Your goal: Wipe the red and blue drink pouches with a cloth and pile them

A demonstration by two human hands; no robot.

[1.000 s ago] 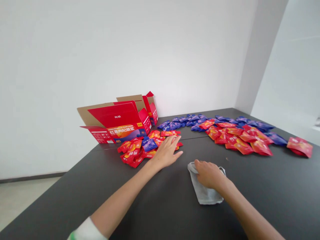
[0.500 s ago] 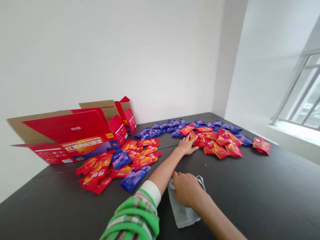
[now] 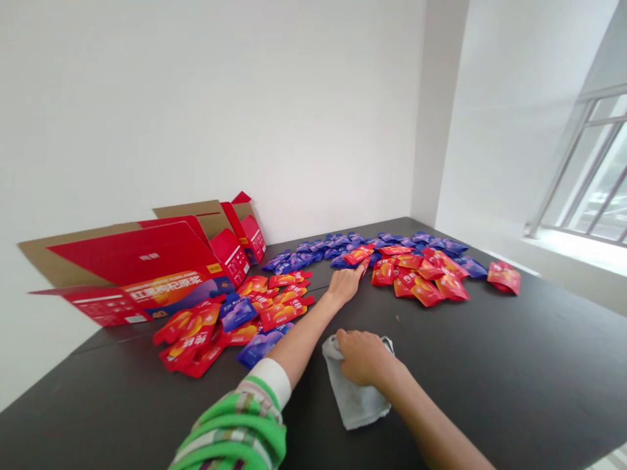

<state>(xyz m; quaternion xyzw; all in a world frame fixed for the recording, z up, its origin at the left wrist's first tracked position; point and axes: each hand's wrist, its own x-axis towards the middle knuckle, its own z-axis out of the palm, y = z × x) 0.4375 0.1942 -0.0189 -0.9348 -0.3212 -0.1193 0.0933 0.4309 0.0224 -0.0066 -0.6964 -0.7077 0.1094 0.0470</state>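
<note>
Pressing grey cloth point(image 3: 353, 396) flat under clenched right hand point(image 3: 361, 356); left hand point(image 3: 344, 284) stretched far ahead, fingers curled, fingertips touching red packet point(image 3: 357, 256) at pile's near edge, grip unclear.

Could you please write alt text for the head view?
A left hand reaches among red packets on a dark table while the right hand presses a grey cloth. Open red boxes stand left.

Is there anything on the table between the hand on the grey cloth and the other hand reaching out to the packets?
Nothing lies there. In the head view, bare dark table separates the right hand on the grey cloth from the left hand.
</note>
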